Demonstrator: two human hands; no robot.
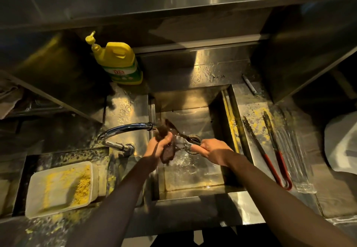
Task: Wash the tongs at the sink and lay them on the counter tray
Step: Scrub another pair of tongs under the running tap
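Head view shows the tongs (183, 140) over the sink (193, 169), just past the spout of the chrome faucet (123, 130). Their long axis runs from the right hand up and to the left, with the working end toward the faucet; that end is blurred and partly hidden by a dark scrubbing pad (167, 153). Water lies in the sink bottom around the drain (195, 140).

On the counter right of the sink, a clear tray (301, 171) holds a second pair of tongs with red handles (274, 155), lying lengthwise with tips away from the person. Left of the sink, a white plastic tub (58, 188) holds yellow crumbs along its right side. A yellow soap bottle (117, 63) stands behind the sink's left corner.

The left hand (158, 147) is curled around the scrubbing pad, pressing it against the tongs. The right hand (212, 150) grips the handle end of the tongs, fingers wrapped tight.
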